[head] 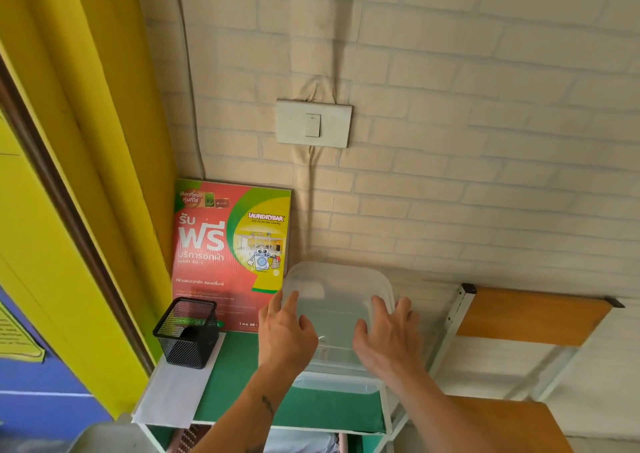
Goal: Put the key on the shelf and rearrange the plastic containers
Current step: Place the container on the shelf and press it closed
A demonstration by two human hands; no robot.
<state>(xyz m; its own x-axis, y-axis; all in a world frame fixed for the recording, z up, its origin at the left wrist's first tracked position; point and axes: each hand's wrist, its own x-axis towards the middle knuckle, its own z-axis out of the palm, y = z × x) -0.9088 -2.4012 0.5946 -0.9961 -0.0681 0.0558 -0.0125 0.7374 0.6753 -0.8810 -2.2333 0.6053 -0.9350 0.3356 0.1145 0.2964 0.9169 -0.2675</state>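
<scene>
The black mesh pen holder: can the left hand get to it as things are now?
Probably yes. The black mesh pen holder stands at the left end of the green shelf top, and nothing lies between it and the left hand, though that hand is on the plastic container.

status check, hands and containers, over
Left hand and right hand flat on the clear plastic container, one per side. It sits on the green shelf top. Key not visible. Black mesh holder left, clear of it.
</scene>
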